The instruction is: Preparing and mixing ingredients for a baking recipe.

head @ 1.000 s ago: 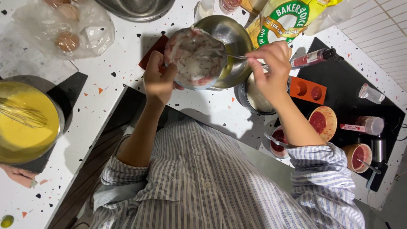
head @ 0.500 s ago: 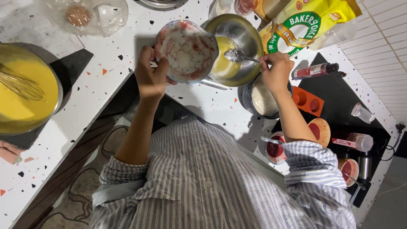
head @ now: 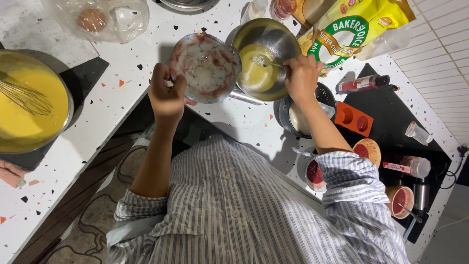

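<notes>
My left hand [head: 167,98] grips the rim of a glass bowl [head: 205,66] smeared with red and white residue, holding it tilted just left of a steel bowl [head: 266,58]. The steel bowl stands on the speckled counter [head: 117,93] and holds pale yellow batter [head: 256,73]. My right hand [head: 302,76] is at the steel bowl's right rim and holds a metal spoon [head: 264,61] whose tip is in the batter.
A large bowl of yellow batter with a whisk [head: 27,105] sits far left. A yellow flour bag [head: 351,32] stands behind the steel bowl. On the right are a small pot [head: 303,117], an orange mould [head: 354,119], cups of red mix [head: 315,173] and small bottles [head: 364,84] on a black mat.
The glass bowl has swung left, off the steel bowl, uncovering the yellow batter. My right hand has brought the spoon down into the steel bowl.
</notes>
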